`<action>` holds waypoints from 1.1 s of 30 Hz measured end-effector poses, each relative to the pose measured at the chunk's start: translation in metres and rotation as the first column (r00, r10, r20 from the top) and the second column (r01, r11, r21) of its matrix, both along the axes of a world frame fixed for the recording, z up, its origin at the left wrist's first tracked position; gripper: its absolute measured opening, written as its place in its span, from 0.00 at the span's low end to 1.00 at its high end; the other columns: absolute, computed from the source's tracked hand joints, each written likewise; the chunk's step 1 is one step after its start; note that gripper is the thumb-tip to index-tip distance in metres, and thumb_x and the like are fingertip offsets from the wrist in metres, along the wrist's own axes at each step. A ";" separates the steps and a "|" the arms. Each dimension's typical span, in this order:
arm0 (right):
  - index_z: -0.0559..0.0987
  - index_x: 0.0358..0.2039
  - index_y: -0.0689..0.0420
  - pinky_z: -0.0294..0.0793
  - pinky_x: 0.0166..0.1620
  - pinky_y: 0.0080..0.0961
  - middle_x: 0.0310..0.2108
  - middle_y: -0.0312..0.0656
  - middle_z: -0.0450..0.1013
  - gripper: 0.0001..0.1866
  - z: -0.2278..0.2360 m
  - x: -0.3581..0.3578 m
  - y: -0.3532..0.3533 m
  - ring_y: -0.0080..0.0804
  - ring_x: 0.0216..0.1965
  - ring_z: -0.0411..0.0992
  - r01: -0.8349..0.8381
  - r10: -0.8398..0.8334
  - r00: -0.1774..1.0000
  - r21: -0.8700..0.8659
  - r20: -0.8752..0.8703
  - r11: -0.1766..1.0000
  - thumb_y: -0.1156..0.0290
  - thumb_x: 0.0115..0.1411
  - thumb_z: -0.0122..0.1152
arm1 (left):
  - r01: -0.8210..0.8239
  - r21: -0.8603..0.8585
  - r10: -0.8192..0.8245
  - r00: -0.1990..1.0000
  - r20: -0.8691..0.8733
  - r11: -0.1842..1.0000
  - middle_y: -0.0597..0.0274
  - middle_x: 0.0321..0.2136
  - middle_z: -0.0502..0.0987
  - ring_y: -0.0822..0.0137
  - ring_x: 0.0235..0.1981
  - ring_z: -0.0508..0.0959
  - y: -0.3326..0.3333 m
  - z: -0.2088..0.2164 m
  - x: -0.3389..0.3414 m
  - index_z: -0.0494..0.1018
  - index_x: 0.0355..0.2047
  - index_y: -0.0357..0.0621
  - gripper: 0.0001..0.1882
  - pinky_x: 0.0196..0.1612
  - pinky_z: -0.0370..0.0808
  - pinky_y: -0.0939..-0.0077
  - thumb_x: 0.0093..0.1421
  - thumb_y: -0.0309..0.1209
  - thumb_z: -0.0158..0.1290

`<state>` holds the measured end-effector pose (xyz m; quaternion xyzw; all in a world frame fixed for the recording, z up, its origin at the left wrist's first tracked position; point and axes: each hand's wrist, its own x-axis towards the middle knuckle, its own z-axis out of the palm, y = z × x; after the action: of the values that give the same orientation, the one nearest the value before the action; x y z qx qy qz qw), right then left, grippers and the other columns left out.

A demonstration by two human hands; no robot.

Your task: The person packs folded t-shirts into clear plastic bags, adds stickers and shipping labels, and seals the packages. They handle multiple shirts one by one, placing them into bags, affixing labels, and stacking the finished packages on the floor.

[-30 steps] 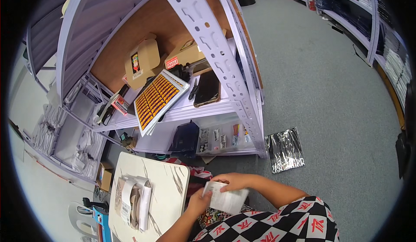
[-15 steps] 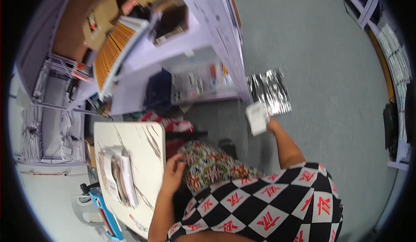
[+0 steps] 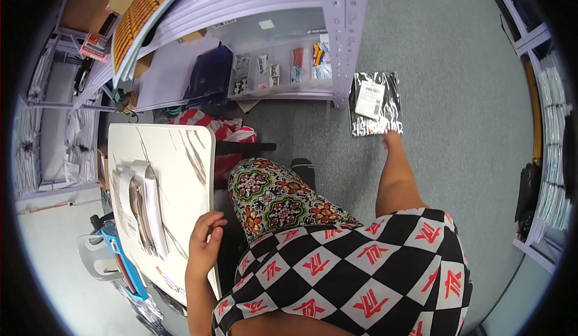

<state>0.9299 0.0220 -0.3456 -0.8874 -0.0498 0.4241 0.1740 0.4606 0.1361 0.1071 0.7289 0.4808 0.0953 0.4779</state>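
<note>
My left hand [image 3: 206, 239] is beside the edge of a white marble-patterned table [image 3: 180, 155], fingers loosely bent and apart, holding nothing. My right arm reaches forward and down. My right hand [image 3: 391, 139] is at the near edge of a shiny black-and-white plastic parcel [image 3: 392, 95] on the grey floor; the small view of its fingers does not show whether they grip it. A white printed slip or packet [image 3: 369, 100] lies on the parcel's upper face. On the table rests a stack of grey and white plastic mailers [image 3: 144, 206].
A lilac metal shelf [image 3: 344, 35] stands close left of the parcel, with a clear plastic bin [image 3: 277, 35] of small packets. Red-and-white striped fabric [image 3: 232, 130] hangs beside the table. Another rack [image 3: 533, 53] with stacked packs runs along the right.
The white slip that was in my right hand now lies on the black-and-white parcel. My right hand has come to the parcel's near edge. The whole view has shifted.
</note>
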 end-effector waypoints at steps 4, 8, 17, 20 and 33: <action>0.72 0.26 0.61 0.69 0.19 0.32 0.20 0.48 0.71 0.10 -0.020 -0.079 -0.005 0.37 0.15 0.69 -0.430 0.423 0.893 0.018 0.152 0.902 0.68 0.44 0.51 | -0.091 0.105 0.082 0.992 0.091 0.990 0.56 0.37 0.65 0.67 0.36 0.70 -0.004 0.008 -0.018 0.65 0.39 0.36 0.12 0.39 0.67 0.78 0.54 0.26 0.45; 0.73 0.36 0.55 0.67 0.37 0.32 0.32 0.46 0.71 0.17 0.005 -0.158 0.021 0.40 0.34 0.70 -0.816 0.793 0.578 0.168 0.193 0.554 0.63 0.44 0.54 | -0.144 0.219 0.116 0.984 0.134 0.965 0.56 0.37 0.65 0.66 0.35 0.71 -0.008 0.027 -0.038 0.65 0.38 0.37 0.11 0.39 0.67 0.78 0.54 0.25 0.44; 0.71 0.34 0.56 0.64 0.26 0.13 0.26 0.33 0.67 0.12 0.236 -0.198 0.162 0.18 0.23 0.64 -0.129 0.382 0.920 0.987 0.085 0.091 0.62 0.55 0.48 | -0.446 0.537 0.370 0.895 0.250 0.716 0.57 0.33 0.68 0.67 0.33 0.70 -0.040 0.017 -0.139 0.67 0.35 0.36 0.09 0.37 0.67 0.81 0.51 0.21 0.45; 0.70 0.35 0.58 0.62 0.27 0.12 0.27 0.32 0.65 0.10 0.349 -0.234 0.173 0.16 0.24 0.61 -0.279 0.284 0.931 0.950 0.231 0.142 0.68 0.55 0.47 | -0.527 0.465 0.418 0.849 0.324 0.711 0.58 0.37 0.65 0.68 0.37 0.69 -0.056 0.015 -0.169 0.64 0.37 0.35 0.10 0.42 0.64 0.79 0.53 0.21 0.42; 0.71 0.40 0.51 0.57 0.49 0.35 0.45 0.44 0.61 0.20 0.448 -0.549 0.276 0.39 0.48 0.59 -0.720 0.311 0.073 0.265 0.948 -0.641 0.77 0.42 0.49 | -0.749 0.480 0.609 0.657 0.445 0.457 0.60 0.37 0.66 0.69 0.38 0.69 -0.101 0.020 -0.232 0.65 0.38 0.38 0.10 0.41 0.64 0.78 0.54 0.24 0.43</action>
<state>0.3806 0.2976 0.1022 -0.2753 -0.8972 0.1030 0.3295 0.2283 0.0349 0.1274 0.5738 0.6176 0.5089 0.1743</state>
